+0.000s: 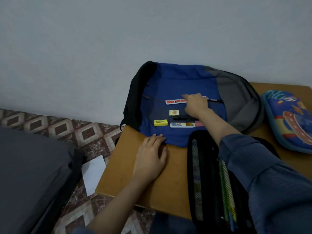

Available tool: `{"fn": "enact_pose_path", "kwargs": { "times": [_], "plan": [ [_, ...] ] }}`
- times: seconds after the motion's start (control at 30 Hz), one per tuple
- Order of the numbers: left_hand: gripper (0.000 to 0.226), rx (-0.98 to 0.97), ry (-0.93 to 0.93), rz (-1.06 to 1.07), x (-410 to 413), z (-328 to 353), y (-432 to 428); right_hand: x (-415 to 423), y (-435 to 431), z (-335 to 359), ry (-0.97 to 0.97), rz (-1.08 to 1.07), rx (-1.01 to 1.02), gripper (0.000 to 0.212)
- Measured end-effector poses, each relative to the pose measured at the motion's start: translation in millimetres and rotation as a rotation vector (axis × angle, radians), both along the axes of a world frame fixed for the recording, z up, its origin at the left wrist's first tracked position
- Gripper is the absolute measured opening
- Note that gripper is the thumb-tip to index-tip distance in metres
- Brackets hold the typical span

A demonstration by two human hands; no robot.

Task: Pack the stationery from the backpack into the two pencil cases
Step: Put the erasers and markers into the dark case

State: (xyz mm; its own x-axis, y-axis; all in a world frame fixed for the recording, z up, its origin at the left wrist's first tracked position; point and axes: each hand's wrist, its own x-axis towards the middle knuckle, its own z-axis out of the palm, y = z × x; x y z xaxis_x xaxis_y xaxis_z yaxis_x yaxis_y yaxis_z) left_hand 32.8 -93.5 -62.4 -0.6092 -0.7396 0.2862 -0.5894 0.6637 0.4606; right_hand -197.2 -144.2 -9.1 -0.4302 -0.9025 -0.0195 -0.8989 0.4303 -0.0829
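On the blue backpack (185, 78), one end of a red-and-white strip (175, 101) is covered by the right hand (195, 103); whether it is gripped cannot be told. The left hand (150, 156) is laid flat at the backpack's near edge. Pencils (226, 183) are held in the open black pencil case (209, 166); the blue pencil case (290, 122) is set beside it on the tabletop (128, 174).

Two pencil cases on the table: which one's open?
The black fabric pencil case with mesh pockets, nearest the camera: it lies spread open, pens visible inside. The blue cartoon-printed pencil case further right is closed.
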Motion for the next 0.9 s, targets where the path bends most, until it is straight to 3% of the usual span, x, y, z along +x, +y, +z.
{"fn": "enact_pose_path", "kwargs": {
  "times": [0.2, 0.43, 0.57, 0.63, 0.73, 0.9],
  "plan": [
    [0.039, 0.017, -0.002, -0.003, 1, 0, -1, 0, 2, 10, 0.158, 0.062, -0.099, 0.019],
    [0.039, 0.016, -0.030, 0.008, 1, 1, 0, 14, 33, 51, -0.035, 0.116, -0.428, 0.023],
    [0.041, 0.021, -0.086, 0.014, 0, 0, -1, 26, 62, 65, -0.065, 0.138, -0.339, 0.023],
    [0.042, 0.024, -0.118, 0.004, -1, 3, 2, 33, 85, 63, -0.089, 0.106, -0.258, 0.033],
    [0.044, 0.057, -0.186, -0.010, -3, 7, 1, 46, 116, 54, -0.199, 0.019, -0.183, 0.055],
    [0.050, 0.210, -0.390, -0.079, -4, 33, 0, 48, 165, 44, -0.575, -0.191, -0.215, 0.023]
  ]
}}
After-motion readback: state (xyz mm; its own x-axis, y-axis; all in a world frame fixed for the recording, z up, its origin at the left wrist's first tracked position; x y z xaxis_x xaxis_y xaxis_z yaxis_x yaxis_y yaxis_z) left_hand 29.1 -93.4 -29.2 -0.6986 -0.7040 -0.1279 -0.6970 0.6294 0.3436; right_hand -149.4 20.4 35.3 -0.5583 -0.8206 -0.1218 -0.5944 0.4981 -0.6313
